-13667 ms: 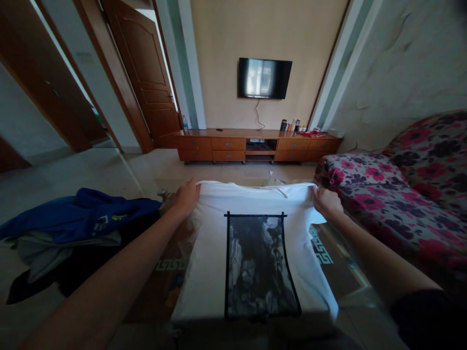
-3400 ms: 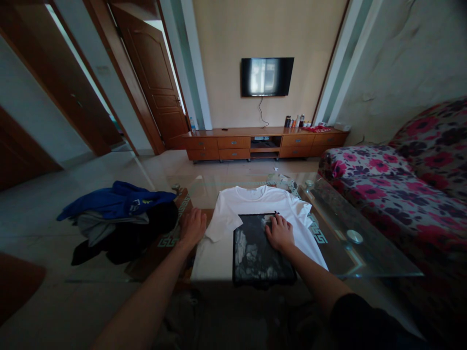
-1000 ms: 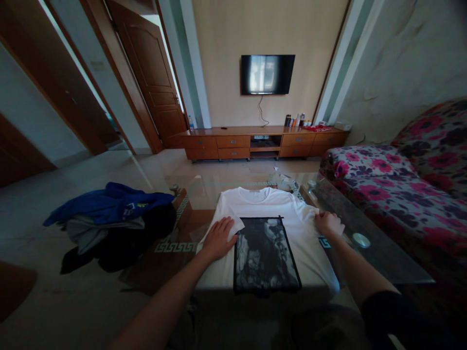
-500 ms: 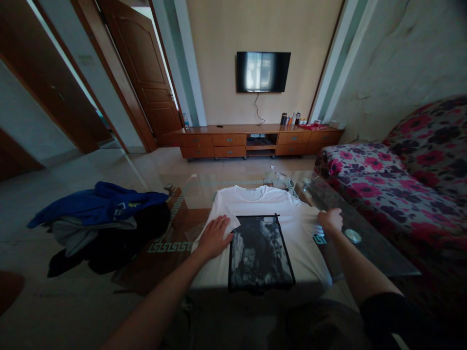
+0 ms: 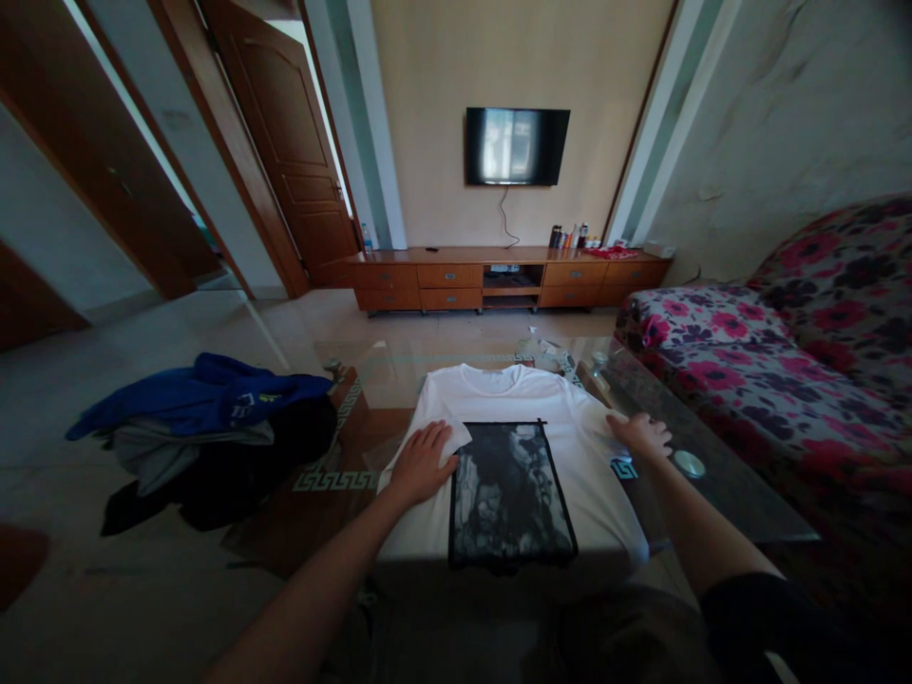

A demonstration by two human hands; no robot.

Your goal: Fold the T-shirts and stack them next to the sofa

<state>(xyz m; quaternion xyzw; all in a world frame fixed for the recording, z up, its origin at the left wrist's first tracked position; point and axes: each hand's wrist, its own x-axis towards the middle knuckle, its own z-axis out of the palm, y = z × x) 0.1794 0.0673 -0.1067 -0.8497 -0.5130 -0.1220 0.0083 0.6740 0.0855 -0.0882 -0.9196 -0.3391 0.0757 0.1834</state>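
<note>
A white T-shirt with a dark printed panel lies spread on the glass coffee table, its neckline toward the far side. My left hand rests flat on the shirt's left side, where the sleeve is folded inward to the corner of the print. Over at the right sleeve, my right hand has its fingers apart, the thumb side touching or just above the sleeve's edge. The shirt's lower hem hangs at the near edge of the table, in shadow.
A pile of clothes, blue, grey and black, sits left of the shirt. To the right stands a floral sofa. Beyond the table are a low wooden cabinet with several bottles and a wall television.
My right hand has loosened its closed grip on the right sleeve and spread its fingers; the sleeve lies flatter. My left hand stays on the folded left sleeve. The view shifted slightly.
</note>
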